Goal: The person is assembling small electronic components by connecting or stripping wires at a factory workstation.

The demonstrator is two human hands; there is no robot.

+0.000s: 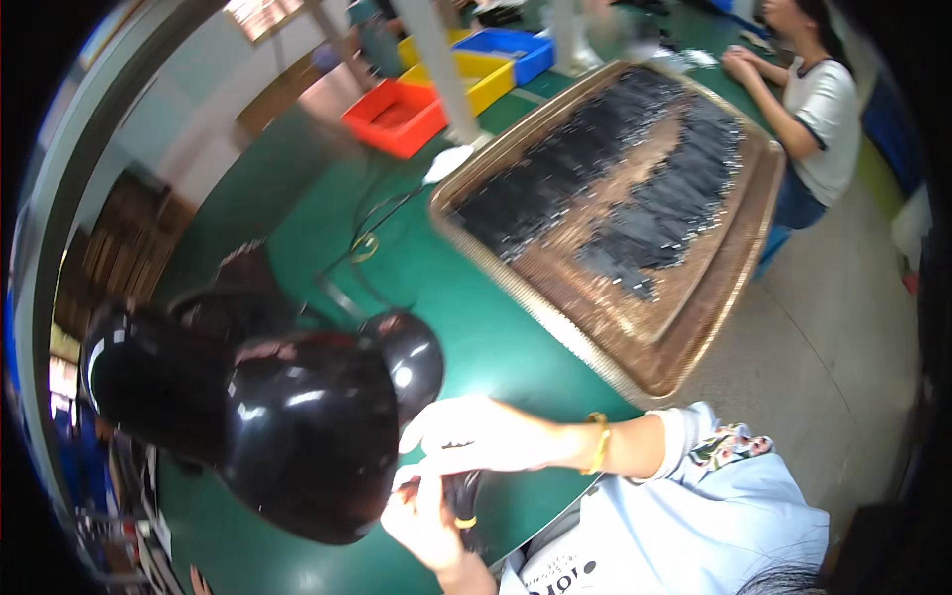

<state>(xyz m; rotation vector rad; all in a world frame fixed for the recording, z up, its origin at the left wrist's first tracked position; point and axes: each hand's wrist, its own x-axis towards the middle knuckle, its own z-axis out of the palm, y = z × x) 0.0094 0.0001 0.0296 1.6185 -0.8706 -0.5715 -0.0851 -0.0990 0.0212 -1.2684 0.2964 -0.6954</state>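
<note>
My right hand (486, 436), with a yellow bracelet on the wrist, reaches in beside a glossy black lamp shade (307, 436). Its fingers are pinched together, and glare whitens them. Just below, my left hand (424, 521) has its thumb and fingers closed close to the right fingertips. What the two hands pinch is too small and overexposed to make out. A dark, narrow bundle (463, 493) with a yellowish end hangs beside my left hand. Whether either hand holds it, I cannot tell.
A large brown tray (555, 317) bears rows of black strip-like pieces (555, 169) with pale tips. Red (397, 117), yellow (476, 79) and blue (508, 52) bins stand at the back. Cables (372, 233) cross the green table (476, 327). Another person (818, 119) sits at far right.
</note>
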